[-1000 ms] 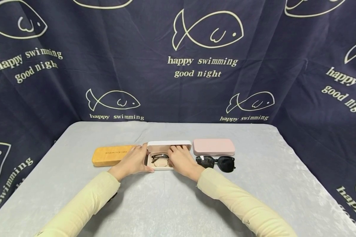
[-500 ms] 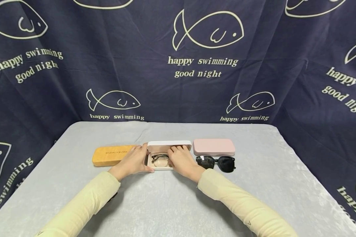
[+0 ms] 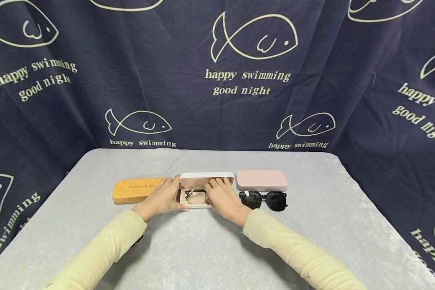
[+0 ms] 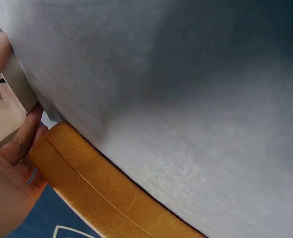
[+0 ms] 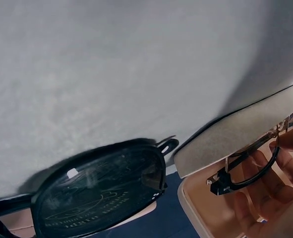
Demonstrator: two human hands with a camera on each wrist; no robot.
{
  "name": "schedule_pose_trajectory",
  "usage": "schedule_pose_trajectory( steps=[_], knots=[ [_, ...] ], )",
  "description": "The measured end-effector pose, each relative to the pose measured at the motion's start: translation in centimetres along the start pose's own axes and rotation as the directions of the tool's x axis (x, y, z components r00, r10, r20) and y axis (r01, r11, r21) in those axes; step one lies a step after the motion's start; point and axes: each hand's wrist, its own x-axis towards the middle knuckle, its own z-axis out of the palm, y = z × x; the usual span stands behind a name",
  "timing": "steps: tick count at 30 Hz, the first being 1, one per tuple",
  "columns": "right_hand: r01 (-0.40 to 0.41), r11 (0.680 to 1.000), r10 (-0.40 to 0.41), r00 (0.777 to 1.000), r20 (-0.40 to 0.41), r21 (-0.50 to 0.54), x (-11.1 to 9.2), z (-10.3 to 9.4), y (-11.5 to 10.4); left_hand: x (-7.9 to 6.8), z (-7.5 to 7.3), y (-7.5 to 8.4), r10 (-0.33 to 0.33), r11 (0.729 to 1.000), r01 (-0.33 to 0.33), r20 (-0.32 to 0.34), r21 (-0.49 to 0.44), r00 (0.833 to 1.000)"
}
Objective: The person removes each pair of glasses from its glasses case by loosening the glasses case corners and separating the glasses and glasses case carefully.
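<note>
In the head view a white glasses case [image 3: 207, 175] stands with its lid raised, its pinkish lining showing. My left hand [image 3: 162, 197] grips the left end of the case, with the thumb at the front and the fingers behind. Black-topped, thin-rimmed eyeglasses [image 3: 195, 191] are inside the case. Their right part is hidden by my right hand [image 3: 224, 199], which reaches into the case. In the right wrist view, that hand's fingers pinch the frame of the eyeglasses [image 5: 250, 181] near the bridge. The left wrist view shows the case's end [image 4: 21, 89] between thumb and fingers.
A yellow-orange glasses case [image 3: 130, 191] lies closed, partly behind my left hand. To the right is a closed pink case [image 3: 261, 180], with black sunglasses [image 3: 276, 200] in front of it. A small dark thing [image 3: 137, 241] peeks out beside my left forearm.
My right wrist has shifted very slightly to the right and the eyeglasses have moved a little inside the white case. My left hand has stayed in place.
</note>
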Motion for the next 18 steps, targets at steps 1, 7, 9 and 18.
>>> schedule_pose_trajectory(
  steps=[1, 7, 9, 18],
  knots=[
    [0.002, 1.000, -0.002, 1.000, -0.003, -0.005, 0.0, -0.1, 0.0, 0.0, 0.0, 0.0, -0.002, 1.000, 0.002, 0.002, -0.001, 1.000],
    [0.009, 1.000, -0.010, 1.000, -0.020, -0.029, -0.1, -0.6, -0.1, -0.1, -0.2, 0.1, -0.011, 1.000, 0.011, 0.011, -0.002, 1.000],
    [0.008, 0.999, -0.009, 1.000, -0.030, -0.034, -0.1, -0.7, -0.1, -0.1, -0.2, 0.1, -0.008, 1.000, 0.008, 0.010, -0.002, 1.000],
    [0.002, 1.000, -0.002, 0.999, -0.032, -0.010, -0.3, -1.5, 0.2, 0.0, -0.1, 0.0, -0.005, 1.000, 0.004, 0.010, 0.010, 1.000]
  ],
)
